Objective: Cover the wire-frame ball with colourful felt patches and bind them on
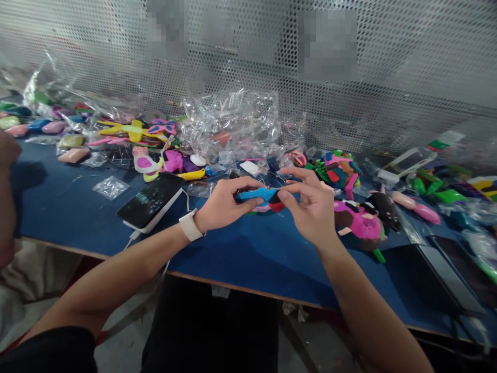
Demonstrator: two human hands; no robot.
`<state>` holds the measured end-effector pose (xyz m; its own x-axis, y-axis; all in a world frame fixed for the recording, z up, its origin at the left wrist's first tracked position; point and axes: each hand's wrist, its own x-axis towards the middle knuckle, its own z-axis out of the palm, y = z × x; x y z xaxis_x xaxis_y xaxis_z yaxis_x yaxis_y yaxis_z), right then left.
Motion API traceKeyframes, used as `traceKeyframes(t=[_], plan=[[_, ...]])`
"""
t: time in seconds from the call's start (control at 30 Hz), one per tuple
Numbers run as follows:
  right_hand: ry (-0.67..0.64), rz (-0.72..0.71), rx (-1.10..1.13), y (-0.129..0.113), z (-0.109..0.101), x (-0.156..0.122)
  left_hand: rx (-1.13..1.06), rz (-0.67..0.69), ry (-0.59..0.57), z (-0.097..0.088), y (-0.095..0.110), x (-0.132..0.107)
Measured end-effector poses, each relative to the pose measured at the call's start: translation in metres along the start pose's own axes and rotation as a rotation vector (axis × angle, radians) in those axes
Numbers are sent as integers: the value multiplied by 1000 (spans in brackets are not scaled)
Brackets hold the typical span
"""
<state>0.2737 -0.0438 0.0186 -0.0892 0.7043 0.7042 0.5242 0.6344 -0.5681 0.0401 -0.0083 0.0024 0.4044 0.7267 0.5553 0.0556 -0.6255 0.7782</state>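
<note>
My left hand [231,203] is closed on a lump of modelling clay [258,195], mostly bright blue with black, red and pink patches. At the lump's right end, the thumb and fingers of my right hand [310,204] pinch its black and red part. Both hands hold it just above the blue table [252,254]. Part of the clay's underside is hidden behind my fingers. Right of my right hand lies a pink and brown clay lump [363,225].
A phone [153,199] on a white block with a cable lies left. Crumpled clear plastic [233,122] and a yellow-handled cutter [192,174] are behind. A bottle [419,155] and a dark device [442,274] are right. Another person's arm [6,197] shows at far left.
</note>
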Motion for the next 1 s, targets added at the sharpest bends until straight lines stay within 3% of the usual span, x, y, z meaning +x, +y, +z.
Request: traceKeyframes(t=[0.23,0.47,0.67,1.0], plan=[[-67,-45,-14,-2,-2,0,-32,-24,-12,-1,-2,-1],[-52,8,19,8,-1,-1,29,-32,3,-2,4,0],[-132,-98,-174,2,-11,2,57,-4,12,-3,5,2],[-262,-107,-202,-5,-19,7,4,-10,-6,-3,3,2]])
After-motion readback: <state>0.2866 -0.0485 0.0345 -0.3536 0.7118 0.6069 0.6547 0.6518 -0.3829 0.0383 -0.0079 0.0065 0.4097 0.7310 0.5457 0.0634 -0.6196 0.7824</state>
